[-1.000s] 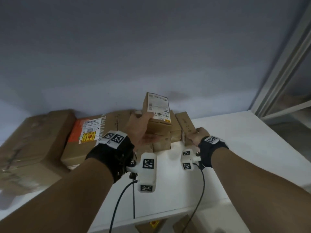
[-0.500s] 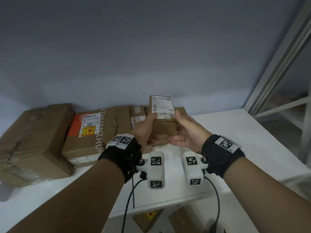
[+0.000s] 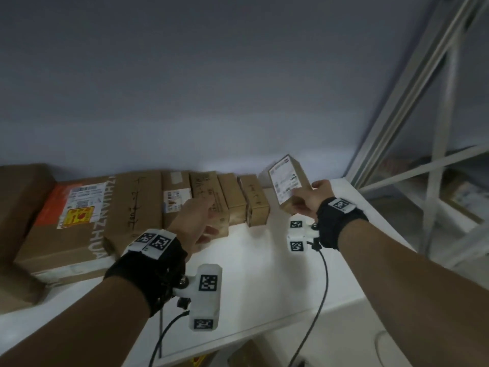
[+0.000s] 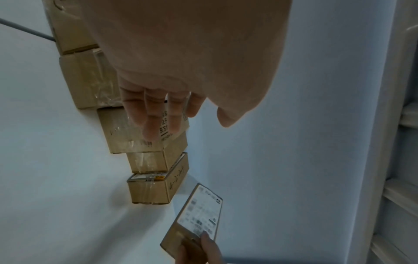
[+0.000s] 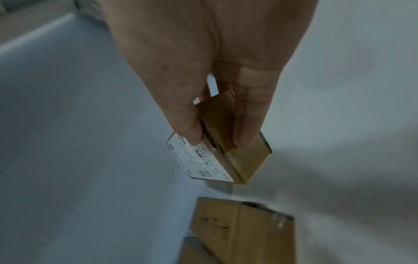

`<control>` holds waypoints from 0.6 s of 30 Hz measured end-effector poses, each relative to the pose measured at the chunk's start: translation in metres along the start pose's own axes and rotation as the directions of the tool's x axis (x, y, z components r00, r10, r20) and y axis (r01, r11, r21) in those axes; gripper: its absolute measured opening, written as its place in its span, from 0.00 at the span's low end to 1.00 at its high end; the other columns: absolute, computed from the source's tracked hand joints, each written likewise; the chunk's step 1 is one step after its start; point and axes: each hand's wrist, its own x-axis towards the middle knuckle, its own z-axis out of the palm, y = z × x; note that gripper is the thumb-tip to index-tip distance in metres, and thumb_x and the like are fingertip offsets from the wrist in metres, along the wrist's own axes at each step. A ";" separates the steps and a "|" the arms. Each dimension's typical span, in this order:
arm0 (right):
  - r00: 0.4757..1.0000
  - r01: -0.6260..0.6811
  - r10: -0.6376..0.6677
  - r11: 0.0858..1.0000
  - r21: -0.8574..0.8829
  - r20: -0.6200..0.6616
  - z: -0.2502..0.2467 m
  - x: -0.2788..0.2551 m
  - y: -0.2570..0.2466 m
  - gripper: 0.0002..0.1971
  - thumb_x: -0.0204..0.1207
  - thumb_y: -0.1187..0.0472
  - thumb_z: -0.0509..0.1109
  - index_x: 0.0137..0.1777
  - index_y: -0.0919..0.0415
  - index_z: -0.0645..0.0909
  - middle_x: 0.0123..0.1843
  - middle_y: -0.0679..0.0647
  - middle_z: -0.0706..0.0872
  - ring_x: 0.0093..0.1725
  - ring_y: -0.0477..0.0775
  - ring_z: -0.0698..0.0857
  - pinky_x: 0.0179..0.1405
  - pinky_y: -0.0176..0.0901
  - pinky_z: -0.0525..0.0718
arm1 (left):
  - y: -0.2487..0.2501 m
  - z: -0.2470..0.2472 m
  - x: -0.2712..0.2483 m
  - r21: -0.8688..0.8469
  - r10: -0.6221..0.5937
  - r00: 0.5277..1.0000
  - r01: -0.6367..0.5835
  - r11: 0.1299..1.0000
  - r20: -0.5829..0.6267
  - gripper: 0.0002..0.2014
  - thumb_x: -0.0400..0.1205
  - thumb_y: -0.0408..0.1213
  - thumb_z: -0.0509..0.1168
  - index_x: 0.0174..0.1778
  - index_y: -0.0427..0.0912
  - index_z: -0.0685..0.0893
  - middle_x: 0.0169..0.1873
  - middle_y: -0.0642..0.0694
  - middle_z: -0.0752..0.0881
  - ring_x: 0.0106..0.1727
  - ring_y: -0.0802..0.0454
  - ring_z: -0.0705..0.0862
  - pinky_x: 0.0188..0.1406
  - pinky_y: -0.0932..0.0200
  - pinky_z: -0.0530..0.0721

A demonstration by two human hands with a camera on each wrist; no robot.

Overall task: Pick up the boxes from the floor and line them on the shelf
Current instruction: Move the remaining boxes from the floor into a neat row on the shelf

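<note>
My right hand (image 3: 308, 201) grips a small cardboard box with a white label (image 3: 288, 185) (image 4: 196, 219) (image 5: 222, 151), thumb on the label side and fingers on the opposite side. It hangs tilted above the white shelf (image 3: 264, 260), just right of the last box in the row (image 3: 254, 200) (image 4: 153, 189) (image 5: 244, 230). My left hand (image 3: 198, 218) (image 4: 162, 114) is open, its straight fingers over a box with printed text (image 3: 210, 200) (image 4: 135, 132) in the middle of the row. Several brown boxes stand side by side along the back wall.
Larger cartons (image 3: 87, 221) fill the shelf's left part, one with an orange and white label. A white metal upright (image 3: 412, 83) and further shelving stand at the right. More boxes (image 3: 246, 356) show below the shelf's front edge. Cables hang from both wrists.
The labelled box went from both hands over the row to my right hand alone, which carried it right to the row's end. My left hand let go and opened.
</note>
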 end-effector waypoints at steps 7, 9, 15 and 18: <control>0.990 0.021 -0.101 0.793 -0.609 -0.097 0.024 0.055 0.042 0.28 0.56 0.55 0.78 0.57 0.58 0.73 0.52 0.59 0.85 0.48 0.65 0.88 0.48 0.55 0.89 | -0.013 0.016 0.020 -0.054 0.009 1.000 -0.009 0.998 0.001 0.14 0.86 0.49 0.58 0.58 0.45 0.81 0.53 0.42 0.88 0.41 0.44 0.85 0.39 0.51 0.79; 0.994 0.014 -0.087 0.709 -0.705 -0.068 0.030 0.049 0.045 0.28 0.61 0.47 0.76 0.59 0.57 0.72 0.55 0.59 0.83 0.54 0.63 0.85 0.52 0.48 0.84 | -0.015 0.017 0.024 -0.048 0.008 1.000 -0.008 0.999 0.004 0.13 0.86 0.49 0.59 0.58 0.45 0.80 0.53 0.42 0.88 0.42 0.43 0.85 0.41 0.50 0.79; 0.991 0.129 -0.090 0.830 -0.542 0.099 0.041 0.066 0.058 0.13 0.75 0.64 0.63 0.59 0.60 0.78 0.53 0.60 0.85 0.57 0.65 0.85 0.62 0.56 0.82 | -0.017 0.013 0.026 -0.051 -0.002 1.000 0.002 0.999 0.000 0.12 0.86 0.47 0.59 0.58 0.46 0.80 0.52 0.44 0.89 0.41 0.44 0.84 0.45 0.47 0.79; 0.983 0.166 -0.105 0.858 -0.487 0.149 0.045 0.060 0.059 0.12 0.74 0.67 0.60 0.57 0.58 0.75 0.48 0.58 0.83 0.53 0.63 0.83 0.62 0.61 0.82 | -0.018 0.008 0.024 -0.059 -0.008 1.000 0.008 0.998 -0.008 0.12 0.86 0.47 0.59 0.59 0.46 0.80 0.51 0.44 0.89 0.42 0.43 0.84 0.48 0.47 0.80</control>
